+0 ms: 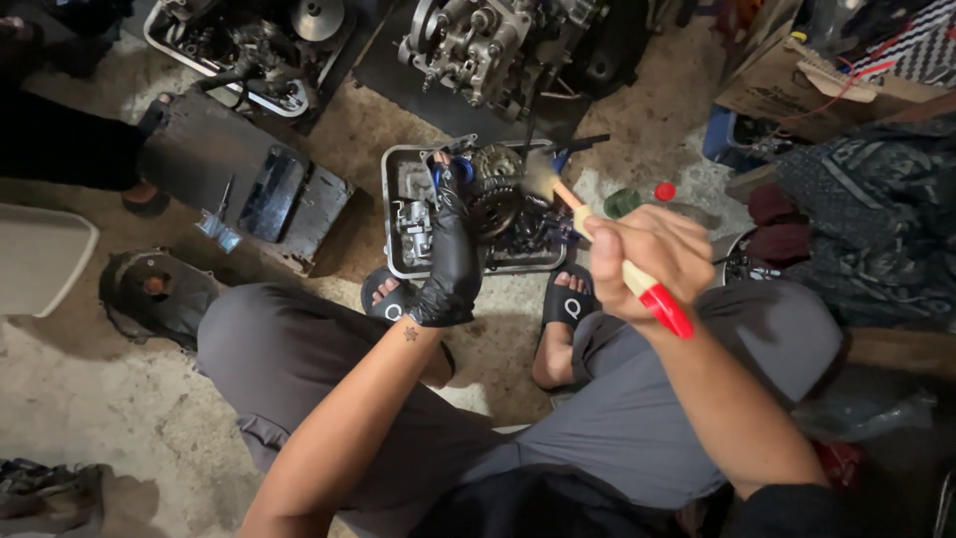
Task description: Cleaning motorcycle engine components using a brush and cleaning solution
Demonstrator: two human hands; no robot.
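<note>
Two hands: gloved left hand (450,261) grips gear (495,189); right hand (647,254) clasps paintbrush (609,251).

Left hand (450,254) gloved black, arm extended forward, right hand (647,254) bare, grip closed, wrist raised

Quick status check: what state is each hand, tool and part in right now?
left hand: black-gloved, gripping the gear part
right hand: bare, holding the brush
brush: tilted, bristles at the gear part
gear part: dirty, held over the tray
tray: on the floor, holding parts
</note>
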